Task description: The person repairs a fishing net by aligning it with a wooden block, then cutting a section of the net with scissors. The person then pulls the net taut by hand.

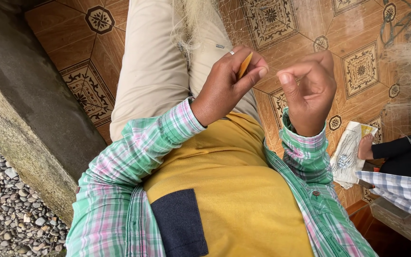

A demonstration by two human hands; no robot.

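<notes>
My left hand [227, 83], with a ring on one finger, pinches a thin orange netting needle [244, 65] between thumb and fingers above my lap. My right hand [310, 93] is raised just to the right of it, a small gap apart, its fingers curled and its thumb up on fine strands of a pale fishing net [198, 21]. The net's mesh drapes from the top of the view over my beige trousers [153, 62] and down to both hands. The strands inside my right hand are too thin to make out.
Patterned brown floor tiles [357, 66] lie under the net. A concrete ledge [20, 109] and gravel [5, 204] are on the left. At right sit another person's bare foot [365, 147] and checked sleeve [403, 188], beside a crumpled bag of small metal pieces [348, 157].
</notes>
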